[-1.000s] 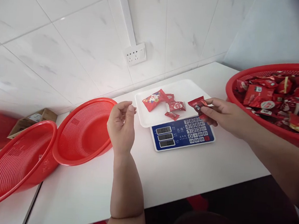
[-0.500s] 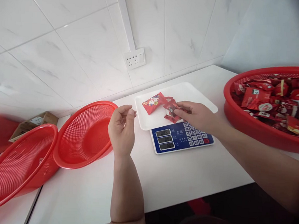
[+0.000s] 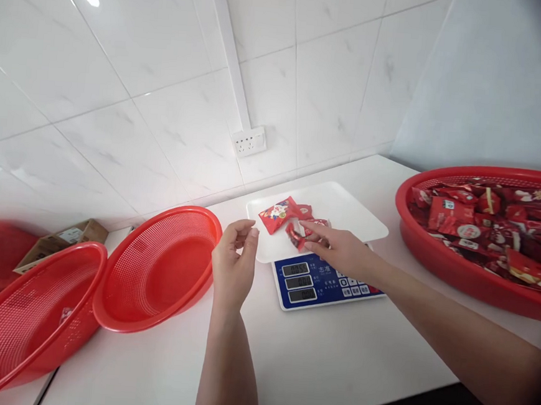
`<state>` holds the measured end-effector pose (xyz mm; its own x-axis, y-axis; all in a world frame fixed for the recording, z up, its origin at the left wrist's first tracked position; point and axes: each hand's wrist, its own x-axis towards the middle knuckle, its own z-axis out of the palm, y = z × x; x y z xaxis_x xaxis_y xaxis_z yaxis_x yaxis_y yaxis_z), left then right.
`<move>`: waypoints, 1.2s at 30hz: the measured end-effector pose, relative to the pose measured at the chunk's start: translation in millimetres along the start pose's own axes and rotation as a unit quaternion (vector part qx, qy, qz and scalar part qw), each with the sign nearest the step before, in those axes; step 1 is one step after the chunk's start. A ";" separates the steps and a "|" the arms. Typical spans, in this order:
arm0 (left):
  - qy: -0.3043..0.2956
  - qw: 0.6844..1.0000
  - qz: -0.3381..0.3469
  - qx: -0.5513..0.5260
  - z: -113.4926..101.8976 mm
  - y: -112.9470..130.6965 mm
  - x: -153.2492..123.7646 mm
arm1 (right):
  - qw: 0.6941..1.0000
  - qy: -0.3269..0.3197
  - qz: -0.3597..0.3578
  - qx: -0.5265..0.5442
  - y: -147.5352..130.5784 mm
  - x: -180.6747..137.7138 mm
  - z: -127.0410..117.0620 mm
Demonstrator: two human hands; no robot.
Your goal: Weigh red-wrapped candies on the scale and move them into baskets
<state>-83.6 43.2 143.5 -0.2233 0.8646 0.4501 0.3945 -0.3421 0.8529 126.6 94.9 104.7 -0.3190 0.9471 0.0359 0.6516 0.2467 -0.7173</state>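
Note:
My right hand [image 3: 341, 253] pinches a small red wrapped candy [image 3: 295, 235] above the white tray [image 3: 345, 211] of a scale. Behind it on the tray lie a flat red packet [image 3: 276, 215] with a colourful print and a few more red wrappers [image 3: 316, 223], partly covered by my fingers. Beneath the tray shows the scale's blue panel [image 3: 323, 275] with three displays and a keypad. My left hand [image 3: 233, 267] hovers at the tray's left edge, its fingers curled in towards the thumb. Whatever they may hold is hidden.
On the right stands a wide red basket [image 3: 405, 238] full of red wrapped snacks. Two red perforated baskets [image 3: 114, 321] [image 3: 100, 254] stand on the left, the outer one tilted. Behind them is a cardboard box [image 3: 46, 253]. A socket [image 3: 249, 141] sits on the tiled wall.
My right hand has drawn slightly left and towards me, with the small red candy now in its fingertips. The view has tilted up, so everything sits lower.

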 end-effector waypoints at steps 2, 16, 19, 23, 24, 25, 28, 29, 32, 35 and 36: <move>-0.003 1.000 -0.003 0.003 0.0 0.1 0.2 | 0.999 0.028 0.005 -0.021 4.6 0.9 -4.8; -0.004 1.000 -0.007 0.009 0.9 -0.1 0.6 | 0.973 0.089 -0.038 -0.211 46.4 30.2 -13.3; -0.007 1.000 -0.010 0.015 -0.2 -1.2 1.2 | 0.971 0.145 -0.043 -0.184 48.5 22.5 -21.2; 0.010 0.999 -0.031 0.028 -2.9 -1.3 1.2 | 0.963 0.215 -0.047 -0.158 54.5 -6.1 -47.9; 0.017 0.999 -0.036 0.036 -3.5 -1.7 1.6 | 0.959 0.230 -0.036 -0.162 57.8 -15.5 -56.7; 0.023 0.998 -0.042 0.046 -3.9 -2.5 2.2 | 0.954 0.246 -0.021 -0.170 62.1 -25.2 -66.2; 0.027 0.996 -0.061 0.063 -3.0 -6.0 4.2 | 0.934 0.292 0.039 -0.202 79.8 -55.7 -97.3; 0.024 0.995 -0.068 0.066 -2.2 -6.8 4.6 | 0.932 0.288 0.064 -0.209 86.5 -65.5 -108.4; 0.015 0.994 -0.083 0.073 1.0 -7.1 4.9 | 0.948 0.198 0.125 -0.215 106.1 -90.4 -141.2; 0.010 0.992 -0.088 0.086 3.3 -5.4 4.8 | 0.943 0.137 0.171 -0.251 122.7 -105.3 -167.7; 0.009 0.992 -0.091 0.091 3.7 -4.9 4.8 | 0.932 0.134 0.196 -0.274 127.5 -108.4 -173.7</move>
<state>-83.3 50.5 140.5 -0.3202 0.8988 0.2995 0.5000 -0.1082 0.8592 363.8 59.4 130.2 0.1538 0.9856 0.0704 0.9587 -0.1316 -0.2520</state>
